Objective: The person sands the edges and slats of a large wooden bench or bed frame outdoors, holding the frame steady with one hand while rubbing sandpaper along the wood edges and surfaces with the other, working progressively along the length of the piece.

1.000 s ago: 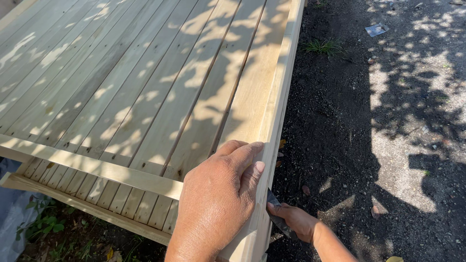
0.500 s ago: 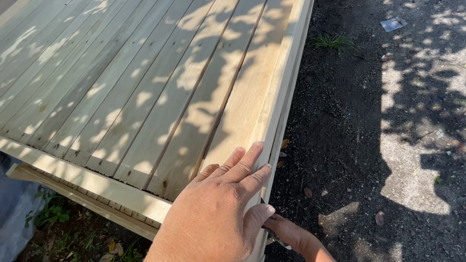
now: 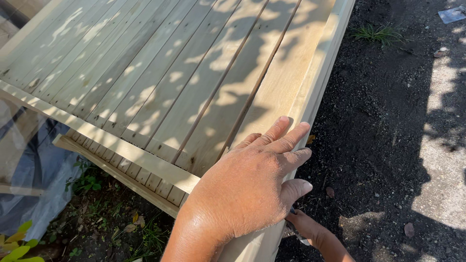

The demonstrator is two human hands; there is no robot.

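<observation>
A pale wooden slatted panel (image 3: 160,92) lies flat and fills most of the view. My left hand (image 3: 247,187) rests palm down on the panel's right edge board (image 3: 291,82), fingers stretched along it and thumb over the outer side, holding nothing. My right hand (image 3: 313,230) sits lower, beside and under that edge, mostly hidden by the left hand. It is closed around a small grey tool (image 3: 294,230), of which only a sliver shows.
A cross batten (image 3: 97,136) runs across the panel's near end. Dark soil (image 3: 378,145) with sunlit patches lies to the right, with a grass tuft (image 3: 376,33) and a scrap of litter (image 3: 454,13). A grey tarp (image 3: 34,170) and weeds (image 3: 87,182) are lower left.
My left hand has slid a little further along the edge board and flattened out. My right hand stays low beside the edge, now more hidden.
</observation>
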